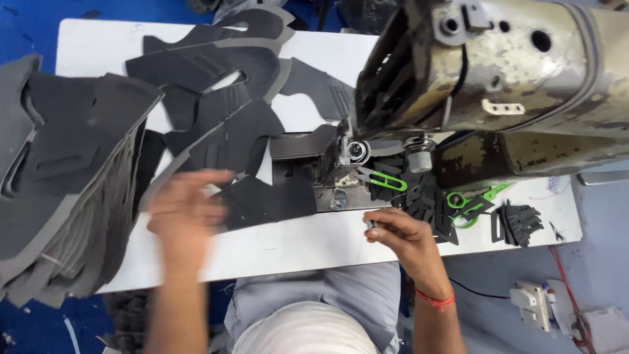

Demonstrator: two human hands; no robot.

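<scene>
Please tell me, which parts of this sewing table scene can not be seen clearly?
Head view only:
- Left hand: motion-blurred, so its grip on the dark cut pieces is unclear.
- Right hand: fingertips hold something too small to identify.
- Needle area: hidden behind the sewing machine head.
- Stacked grey pieces: cut by the left edge.

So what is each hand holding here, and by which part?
The right hand pinches a small dark piece at its edge between the fingers. The left hand is motion-blurred over a dark cut panel; whether it grips cannot be told.
</scene>
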